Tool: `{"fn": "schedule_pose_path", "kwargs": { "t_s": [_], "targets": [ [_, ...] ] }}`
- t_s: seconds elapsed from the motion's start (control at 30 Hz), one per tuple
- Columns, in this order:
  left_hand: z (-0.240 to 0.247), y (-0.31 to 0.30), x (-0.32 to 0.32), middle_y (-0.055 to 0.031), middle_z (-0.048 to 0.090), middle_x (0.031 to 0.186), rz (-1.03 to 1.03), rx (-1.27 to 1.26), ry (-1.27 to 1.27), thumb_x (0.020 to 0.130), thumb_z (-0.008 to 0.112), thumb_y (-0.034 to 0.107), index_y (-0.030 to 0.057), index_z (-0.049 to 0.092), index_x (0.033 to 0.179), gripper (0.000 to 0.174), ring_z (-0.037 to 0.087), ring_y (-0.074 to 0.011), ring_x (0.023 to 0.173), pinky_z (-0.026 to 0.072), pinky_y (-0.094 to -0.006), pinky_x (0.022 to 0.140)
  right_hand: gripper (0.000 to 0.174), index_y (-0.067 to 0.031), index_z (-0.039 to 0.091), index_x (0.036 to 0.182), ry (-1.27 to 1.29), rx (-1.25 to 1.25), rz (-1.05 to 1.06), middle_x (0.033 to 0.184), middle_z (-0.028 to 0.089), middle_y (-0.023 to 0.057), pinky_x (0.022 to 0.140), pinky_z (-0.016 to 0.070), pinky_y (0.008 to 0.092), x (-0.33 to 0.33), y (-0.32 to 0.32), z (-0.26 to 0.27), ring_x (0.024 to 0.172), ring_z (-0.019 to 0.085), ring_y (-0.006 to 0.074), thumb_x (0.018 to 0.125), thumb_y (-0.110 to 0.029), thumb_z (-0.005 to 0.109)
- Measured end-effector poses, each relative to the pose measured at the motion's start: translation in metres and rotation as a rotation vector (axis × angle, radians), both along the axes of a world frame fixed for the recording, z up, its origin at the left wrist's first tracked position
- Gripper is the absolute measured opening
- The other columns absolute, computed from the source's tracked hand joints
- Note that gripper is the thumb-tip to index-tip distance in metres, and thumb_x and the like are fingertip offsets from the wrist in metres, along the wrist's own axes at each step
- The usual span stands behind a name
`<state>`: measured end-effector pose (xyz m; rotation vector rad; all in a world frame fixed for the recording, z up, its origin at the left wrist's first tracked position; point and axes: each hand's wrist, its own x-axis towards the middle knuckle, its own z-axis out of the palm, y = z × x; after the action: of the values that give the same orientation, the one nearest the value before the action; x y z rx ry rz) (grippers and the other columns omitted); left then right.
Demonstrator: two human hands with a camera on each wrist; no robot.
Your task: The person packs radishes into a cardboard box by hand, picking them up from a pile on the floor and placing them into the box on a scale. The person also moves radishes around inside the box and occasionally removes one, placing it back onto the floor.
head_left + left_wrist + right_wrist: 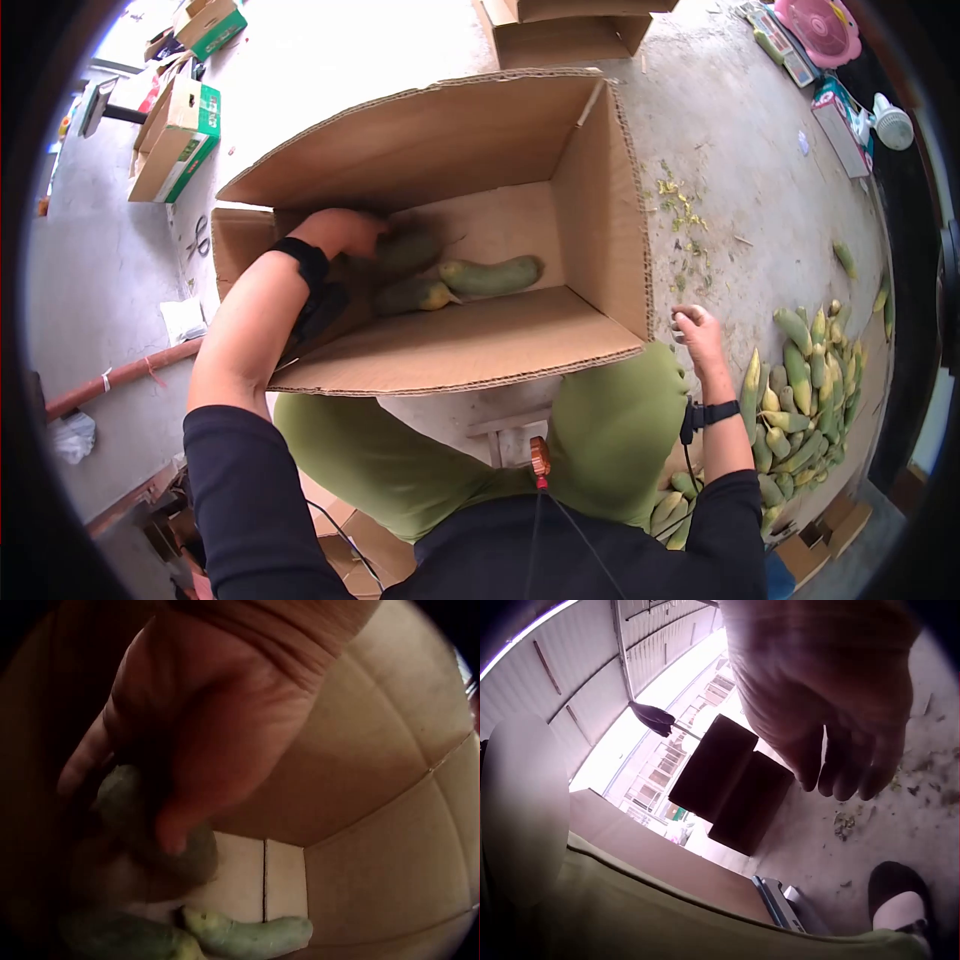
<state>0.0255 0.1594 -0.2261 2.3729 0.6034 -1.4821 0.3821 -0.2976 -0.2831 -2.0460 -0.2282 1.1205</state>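
A cardboard box (480, 350) stands open-topped before the person's knees. Inside it, my left hand (345, 235) reaches down at the left end and grips a green radish (127, 806), thumb on one side and fingers on the other. Two more green radishes lie on the box floor: a pale green radish (492, 276) toward the middle and a darker green radish (410, 297) beside it. Outside the box, past its right wall, my right hand (700, 335) hangs with loosely curled fingers and holds nothing.
A large heap of green radishes (800, 400) lies on the floor at the right, with trimmings (685, 215) scattered farther off. Another cardboard box (570, 40) stands beyond the first. Green-and-brown cartons (180, 140) stand at the far left, scissors (200, 238) nearby.
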Motion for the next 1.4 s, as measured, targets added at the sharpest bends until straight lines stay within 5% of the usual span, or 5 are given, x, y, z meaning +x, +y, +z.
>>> {"fn": "schedule_pose_path", "kwargs": {
  "t_s": [0.2,0.33,0.47,1.0,1.4],
  "targets": [
    [0.118,-0.014,0.047,-0.0123,0.057,0.118,0.428,0.006,-0.097,0.084,0.059,0.025,0.0191,0.036,0.138,0.06,0.06,-0.0215,0.08,0.0527,-0.0319,0.057,0.02,-0.0024,0.067,0.095,-0.164,-0.122,0.135,0.084,0.067,0.0091,0.067,0.0501,0.0309,-0.002,-0.061,-0.07,0.076,0.063,0.0172,0.079,-0.012,0.058],
    [0.207,-0.06,0.067,-0.0079,0.057,0.105,0.532,0.021,-0.271,0.083,0.056,0.013,0.0142,0.035,0.139,0.059,0.054,-0.011,0.074,0.0483,-0.0261,0.057,0.022,-0.0036,0.067,0.095,-0.327,-0.227,0.209,0.089,0.068,0.0136,0.073,0.0507,0.0332,0.009,-0.116,-0.093,0.081,0.065,0.0239,0.077,-0.013,0.059],
    [0.229,-0.102,0.035,-0.0093,0.056,0.112,0.651,-0.143,-0.804,0.08,0.052,0.001,0.0066,0.041,0.134,0.055,0.055,-0.0142,0.095,0.0444,-0.026,0.082,0.023,-0.0063,0.068,0.093,-0.368,-0.445,0.139,0.092,0.067,0.0155,0.077,0.0501,0.0348,0.028,-0.183,-0.105,0.087,0.064,0.0272,0.074,-0.016,0.06],
    [0.194,-0.209,-0.012,-0.0074,0.056,0.113,0.918,0.439,-1.235,0.095,0.045,0.01,-0.0002,0.05,0.123,0.03,0.051,-0.0148,0.107,0.0372,-0.0269,0.095,0.052,0.0013,0.051,0.109,-0.709,-0.961,-0.04,0.11,0.058,0.0231,0.09,0.0434,0.0416,0.146,-0.344,-0.129,0.105,0.055,0.0364,0.065,-0.018,0.071],
    [0.182,-0.204,-0.002,-0.0064,0.058,0.108,0.934,0.43,-1.203,0.097,0.043,0.016,0.0024,0.054,0.12,0.029,0.054,-0.0134,0.1,0.0429,-0.0258,0.084,0.063,-0.0085,0.047,0.118,-0.428,-1.293,-0.032,0.126,0.045,0.0153,0.096,0.0406,0.045,0.107,-0.265,-0.076,0.12,0.042,0.0298,0.064,-0.023,0.075]
  ]
}}
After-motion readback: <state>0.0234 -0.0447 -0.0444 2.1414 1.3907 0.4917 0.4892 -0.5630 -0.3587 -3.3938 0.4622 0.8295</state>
